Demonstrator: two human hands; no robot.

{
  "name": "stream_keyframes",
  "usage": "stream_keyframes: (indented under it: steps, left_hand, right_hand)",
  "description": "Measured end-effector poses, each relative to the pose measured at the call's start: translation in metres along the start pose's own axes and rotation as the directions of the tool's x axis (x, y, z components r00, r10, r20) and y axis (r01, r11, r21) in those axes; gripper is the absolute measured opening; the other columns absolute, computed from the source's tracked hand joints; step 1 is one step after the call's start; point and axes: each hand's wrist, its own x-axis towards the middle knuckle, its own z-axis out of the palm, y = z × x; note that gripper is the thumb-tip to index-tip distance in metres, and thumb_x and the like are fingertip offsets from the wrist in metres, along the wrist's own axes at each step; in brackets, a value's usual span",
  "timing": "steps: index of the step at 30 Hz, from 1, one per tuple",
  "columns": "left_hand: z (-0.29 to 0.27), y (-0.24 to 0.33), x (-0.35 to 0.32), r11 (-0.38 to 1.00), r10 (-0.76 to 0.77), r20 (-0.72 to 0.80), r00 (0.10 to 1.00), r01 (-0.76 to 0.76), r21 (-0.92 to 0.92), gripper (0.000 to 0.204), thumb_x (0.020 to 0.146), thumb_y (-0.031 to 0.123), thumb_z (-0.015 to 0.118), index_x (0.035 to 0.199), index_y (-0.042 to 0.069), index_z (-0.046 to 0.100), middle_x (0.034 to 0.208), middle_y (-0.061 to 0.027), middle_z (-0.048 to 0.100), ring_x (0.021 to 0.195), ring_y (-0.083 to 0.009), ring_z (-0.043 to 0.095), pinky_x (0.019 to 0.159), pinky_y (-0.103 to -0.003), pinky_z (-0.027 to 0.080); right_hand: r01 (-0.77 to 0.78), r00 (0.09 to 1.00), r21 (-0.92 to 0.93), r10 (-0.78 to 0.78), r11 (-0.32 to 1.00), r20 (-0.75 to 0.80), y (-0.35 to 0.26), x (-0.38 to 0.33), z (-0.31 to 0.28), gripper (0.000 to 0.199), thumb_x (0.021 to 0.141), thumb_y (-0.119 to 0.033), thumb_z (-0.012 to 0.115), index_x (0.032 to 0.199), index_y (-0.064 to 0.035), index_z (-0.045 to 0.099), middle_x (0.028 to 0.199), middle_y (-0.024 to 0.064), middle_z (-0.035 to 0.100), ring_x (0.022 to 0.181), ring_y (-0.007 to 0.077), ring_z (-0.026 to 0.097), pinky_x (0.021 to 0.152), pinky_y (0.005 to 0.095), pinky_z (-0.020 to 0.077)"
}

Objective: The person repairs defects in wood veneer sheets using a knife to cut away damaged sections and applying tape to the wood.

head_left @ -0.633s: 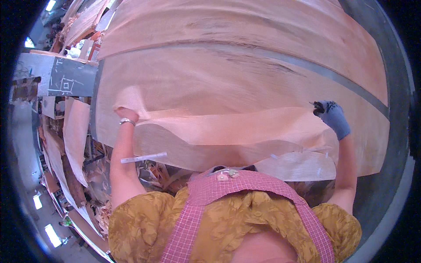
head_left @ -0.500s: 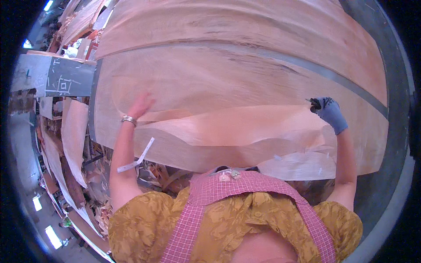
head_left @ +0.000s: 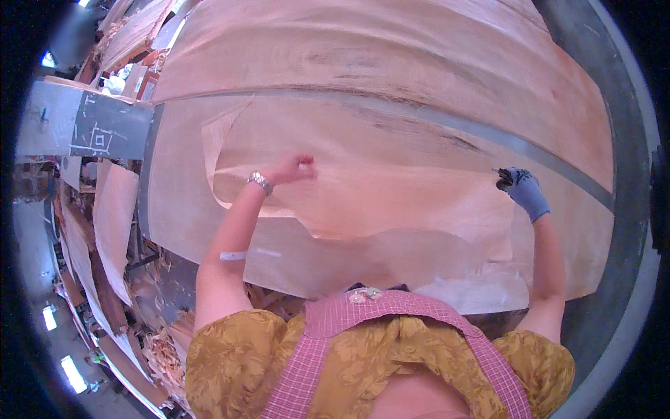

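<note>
My bare left hand [head_left: 296, 170], with a metal band [head_left: 260, 182] at the wrist, is over a thin wood veneer sheet [head_left: 391, 192]. Its fingers are loosely curved, a gap shows between them and the thumb, and nothing can be seen in it. Slightly blurred, it may touch the sheet. On the right, my right hand [head_left: 525, 190] wears a blue-grey glove with dark fingertips. Its fingers are closed, and a small pointed dark thing sticks out of them; its kind is too small to tell. The loose sheet has an uneven, curled left edge and lies on more veneer.
A broad veneer stack [head_left: 391, 42] spreads across the far side, beyond a grey strip [head_left: 516, 143]. A grey marked beam [head_left: 105, 129] stands at left, near hanging veneer pieces [head_left: 115, 223] and wood scraps [head_left: 164, 356]. A narrow white strip [head_left: 234, 256] crosses my left forearm.
My left hand has moved right and its outstretched fingers have curved. The loose veneer's left edge has shifted and curled up. My right hand stays nearly in place.
</note>
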Motion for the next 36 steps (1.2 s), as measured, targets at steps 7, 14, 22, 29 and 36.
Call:
stream_keyframes:
  steps: [7,14,22,29,36]
  left_hand:
    - [-0.053,0.009,0.092,0.932,-0.156,0.175,0.972,0.087,0.351,0.021,0.079,0.021,0.076,0.089,0.005,0.067,0.086,-0.0054,0.07,0.084,-0.0154,0.064,0.077,-0.036,0.05]
    - [-0.13,0.049,0.168,0.954,-0.077,-0.061,0.995,0.091,0.285,0.034,0.083,0.028,0.071,0.108,0.006,0.065,0.106,-0.0086,0.069,0.097,-0.0204,0.064,0.086,-0.036,0.049]
    - [-0.148,0.113,0.131,0.822,0.323,-0.652,0.686,0.138,0.553,0.051,0.085,0.045,0.067,0.118,0.007,0.061,0.112,-0.0162,0.066,0.103,-0.0309,0.064,0.087,-0.044,0.049]
    - [0.018,0.029,0.014,0.626,0.154,-0.616,0.772,0.406,0.666,0.058,0.078,0.051,0.071,0.119,0.01,0.062,0.112,-0.0089,0.066,0.106,-0.0252,0.061,0.091,-0.049,0.042]
    - [0.013,0.022,0.01,0.775,-0.091,-0.567,0.818,0.416,0.476,0.02,0.079,0.031,0.071,0.089,0.014,0.07,0.094,-0.0055,0.068,0.096,-0.0243,0.062,0.083,-0.046,0.041]
  right_hand:
    - [-0.117,0.984,-0.042,0.122,0.992,0.132,0.016,0.04,0.012,0.028,0.082,-0.031,0.069,0.104,-0.0142,0.068,0.098,0.0119,0.068,0.093,0.0321,0.064,0.079,0.0442,0.0507]
    - [-0.096,0.994,-0.145,0.102,0.985,0.034,0.06,0.108,-0.012,0.034,0.085,-0.036,0.065,0.113,-0.0172,0.067,0.107,0.0135,0.068,0.097,0.0328,0.065,0.082,0.0445,0.0512]
    - [-0.043,0.99,-0.14,0.024,0.989,-0.139,0.083,0.165,-0.078,0.037,0.084,-0.03,0.065,0.118,-0.0148,0.065,0.112,0.0148,0.066,0.103,0.0339,0.063,0.089,0.0424,0.05]
    - [-0.158,0.987,-0.228,0.156,0.961,-0.026,0.082,0.19,-0.095,0.036,0.086,-0.038,0.065,0.103,-0.0062,0.065,0.096,0.02,0.067,0.093,0.0385,0.063,0.079,0.0454,0.0492]
    - [-0.169,0.977,-0.211,0.136,0.963,-0.162,0.138,0.235,-0.095,0.044,0.087,-0.043,0.064,0.107,-0.0035,0.064,0.102,0.0205,0.067,0.093,0.0363,0.064,0.08,0.044,0.0488]
